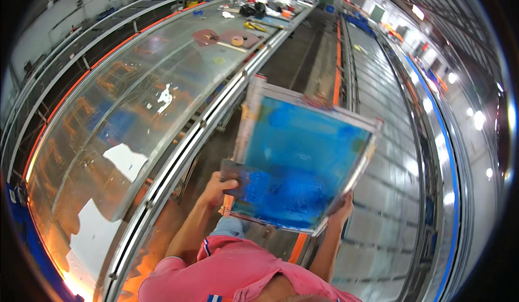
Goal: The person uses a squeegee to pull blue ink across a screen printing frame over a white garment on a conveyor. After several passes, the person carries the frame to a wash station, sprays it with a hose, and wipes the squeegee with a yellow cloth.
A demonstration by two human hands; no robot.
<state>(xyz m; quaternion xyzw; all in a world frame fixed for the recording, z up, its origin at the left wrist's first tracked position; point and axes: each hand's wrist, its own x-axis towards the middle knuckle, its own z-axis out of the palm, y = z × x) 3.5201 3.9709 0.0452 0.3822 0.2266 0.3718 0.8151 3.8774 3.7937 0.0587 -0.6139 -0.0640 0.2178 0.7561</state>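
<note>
A screen-printing frame (308, 140), its mesh coated in blue ink, is held up tilted in front of me, over the aisle between two long tables. Thick wet ink covers its lower middle. My left hand (219, 188) grips a dark flat scraper (238, 178) with the thumb on top, at the frame's lower left side. Blue ink smears the scraper's inner part, which lies over the mesh. My right hand (340, 210) is closed around the frame's lower right edge; some of its fingers are hidden behind the frame.
On the left runs a long glass-topped table (178, 64) with torn white sheets (127, 161) and a tape roll (237, 41). Bottles and tools (270, 4) crowd its far end. A long metallic table (378, 167) with a rail stands close on the right.
</note>
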